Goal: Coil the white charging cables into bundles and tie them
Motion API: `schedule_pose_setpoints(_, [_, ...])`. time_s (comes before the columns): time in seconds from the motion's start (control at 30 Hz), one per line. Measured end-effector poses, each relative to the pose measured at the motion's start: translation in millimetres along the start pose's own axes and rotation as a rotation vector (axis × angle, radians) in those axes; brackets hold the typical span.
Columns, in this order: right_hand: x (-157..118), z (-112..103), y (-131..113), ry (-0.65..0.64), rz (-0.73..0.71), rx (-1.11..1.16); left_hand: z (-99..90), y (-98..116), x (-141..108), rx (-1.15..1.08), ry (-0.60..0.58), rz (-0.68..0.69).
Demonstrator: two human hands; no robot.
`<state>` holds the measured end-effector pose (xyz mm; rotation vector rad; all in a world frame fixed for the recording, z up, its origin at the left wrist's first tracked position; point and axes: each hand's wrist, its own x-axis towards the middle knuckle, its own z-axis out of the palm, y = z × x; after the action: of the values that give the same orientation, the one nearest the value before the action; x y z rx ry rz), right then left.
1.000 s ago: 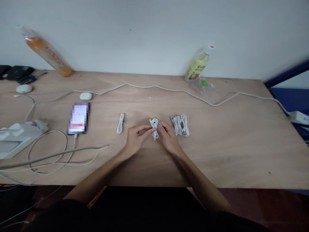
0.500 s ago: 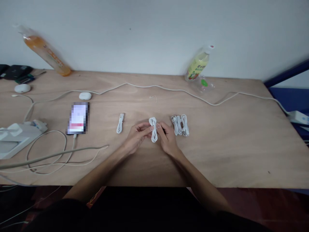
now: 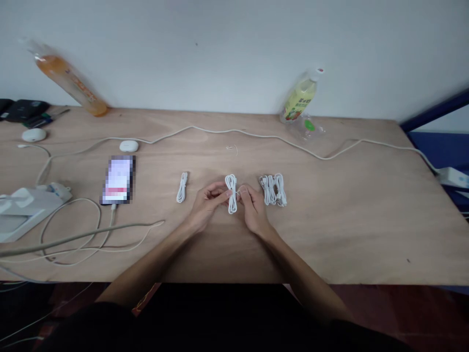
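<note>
White looped cable bundle (image 3: 232, 206) is held between the 2 hands, its long side pointing away from the body; whether it touches the wooden table (image 3: 351, 210) beneath, I cannot tell. The left hand (image 3: 205, 205) pinches the bundle's left side between thumb and curled fingers. The right hand (image 3: 254, 208) has thumb and forefinger closed on a thin white tie (image 3: 238, 192) at the bundle's waist. Just right of that hand lies a cluster of folded white cables (image 3: 271, 190); 1 tied cable (image 3: 181, 188) lies left of the left hand. Farther left, a lit phone (image 3: 117, 179) has a cable plugged in.
</note>
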<state>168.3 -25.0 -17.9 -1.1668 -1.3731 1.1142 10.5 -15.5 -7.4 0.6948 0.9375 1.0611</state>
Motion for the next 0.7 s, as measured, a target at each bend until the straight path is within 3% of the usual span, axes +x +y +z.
schedule_pose_setpoints(0.53, [3.2,-1.3,-5.2,0.026,0.032,0.027,0.5,3.9,0.7,0.072,0.052,0.108])
schedule_pose_setpoints(0.7, [6.5,-3.7,-4.9,-0.018,0.082,0.115,-0.5,3.7,1.0,0.08,0.047,0.135])
